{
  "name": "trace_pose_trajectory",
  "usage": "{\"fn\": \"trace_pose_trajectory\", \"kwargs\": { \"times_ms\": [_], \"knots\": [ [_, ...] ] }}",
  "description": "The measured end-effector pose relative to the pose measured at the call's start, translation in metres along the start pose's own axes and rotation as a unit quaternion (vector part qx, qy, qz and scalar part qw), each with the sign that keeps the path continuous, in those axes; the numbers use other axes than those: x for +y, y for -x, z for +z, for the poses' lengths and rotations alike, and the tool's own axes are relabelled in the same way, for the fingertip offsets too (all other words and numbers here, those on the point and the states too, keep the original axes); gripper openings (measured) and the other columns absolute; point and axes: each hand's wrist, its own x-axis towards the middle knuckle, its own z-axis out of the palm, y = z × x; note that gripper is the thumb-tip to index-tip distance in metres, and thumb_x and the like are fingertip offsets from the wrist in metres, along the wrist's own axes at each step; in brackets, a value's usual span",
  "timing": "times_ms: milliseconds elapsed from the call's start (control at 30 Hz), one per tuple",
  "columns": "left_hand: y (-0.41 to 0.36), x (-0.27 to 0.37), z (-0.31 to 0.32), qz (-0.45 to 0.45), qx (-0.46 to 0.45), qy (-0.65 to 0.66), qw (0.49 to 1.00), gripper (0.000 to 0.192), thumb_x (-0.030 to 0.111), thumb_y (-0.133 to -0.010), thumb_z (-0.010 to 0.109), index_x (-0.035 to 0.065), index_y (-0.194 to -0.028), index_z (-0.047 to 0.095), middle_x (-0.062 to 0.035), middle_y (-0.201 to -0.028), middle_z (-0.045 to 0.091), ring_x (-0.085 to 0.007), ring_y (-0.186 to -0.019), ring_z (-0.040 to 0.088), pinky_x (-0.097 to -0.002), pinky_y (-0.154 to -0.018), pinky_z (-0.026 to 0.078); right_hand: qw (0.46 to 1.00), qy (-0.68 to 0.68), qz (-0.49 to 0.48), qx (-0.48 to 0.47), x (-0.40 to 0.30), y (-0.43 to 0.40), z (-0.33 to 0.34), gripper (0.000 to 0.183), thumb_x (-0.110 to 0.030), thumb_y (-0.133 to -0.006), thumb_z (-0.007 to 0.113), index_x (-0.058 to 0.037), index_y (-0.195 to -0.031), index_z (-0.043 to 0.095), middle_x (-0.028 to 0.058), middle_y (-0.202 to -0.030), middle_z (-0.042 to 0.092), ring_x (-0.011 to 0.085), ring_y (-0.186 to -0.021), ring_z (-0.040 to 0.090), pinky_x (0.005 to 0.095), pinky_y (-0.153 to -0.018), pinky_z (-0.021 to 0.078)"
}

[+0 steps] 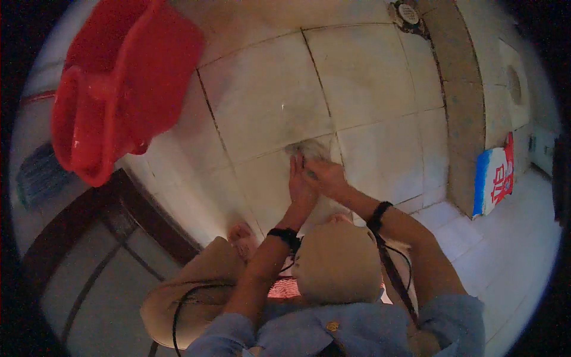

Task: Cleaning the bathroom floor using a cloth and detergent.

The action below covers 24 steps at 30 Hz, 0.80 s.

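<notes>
Low over the tiled floor (pixel 267 111), my left hand (pixel 302 180) and my right hand (pixel 326 176) are close together in front of my knees. The fingers of my left hand point forward, and my right hand is curled beside them. A small dark thing shows between the two hands; blur hides what it is and which hand holds it. Just beyond my fingertips a greyish, blurred patch (pixel 310 146) lies on the tiles, possibly wet or dirty. Black bands with cords are around both wrists.
A large red plastic container (pixel 156 76) stands at the upper left, near a dark door frame (pixel 151 218). A round drain cover (pixel 408 13) is at the top right. Along the right runs a raised tiled ledge (pixel 466 111), with a blue, white and red packet (pixel 495 180) bearing writing.
</notes>
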Motion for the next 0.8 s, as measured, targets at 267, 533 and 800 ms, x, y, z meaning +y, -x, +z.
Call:
{"fn": "trace_pose_trajectory", "kwargs": {
  "times_ms": [267,533,800],
  "knots": [
    [-0.031,0.026,-0.033,0.051,-0.085,0.061,0.993,0.055,0.023,-0.088,0.05,0.005,-0.137,0.031,-0.0131,-0.138,0.035,-0.0306,-0.131,0.027,-0.0419,-0.109,0.021,0.981,0.102,-0.153,0.064,0.056,-0.129,-0.038,0.022,-0.03,-0.075,0.061,-0.0086,-0.077,0.054,0.0088,-0.071,0.059,0.0284,-0.068,0.06,0.0434,-0.06,0.0463],
    [-0.01,-0.011,0.0,-0.122,-0.065,0.193,0.971,0.05,0.018,-0.084,0.053,0.001,-0.129,0.04,-0.0148,-0.13,0.043,-0.0297,-0.127,0.033,-0.0425,-0.107,0.025,0.991,0.099,0.074,0.043,0.006,-0.014,0.027,0.023,-0.035,-0.077,0.06,-0.0165,-0.091,0.064,0.0059,-0.085,0.063,0.0255,-0.078,0.062,0.0408,-0.067,0.0494],
    [-0.031,0.015,-0.037,0.089,0.011,0.065,0.994,0.053,0.015,-0.08,0.057,-0.0001,-0.128,0.042,-0.016,-0.134,0.041,-0.0301,-0.127,0.034,-0.0419,-0.107,0.026,0.979,0.162,-0.099,0.076,0.048,-0.149,-0.03,0.024,-0.034,-0.078,0.061,-0.0121,-0.086,0.063,0.0086,-0.078,0.062,0.0305,-0.067,0.061,0.0413,-0.059,0.0491]
  ]
}}
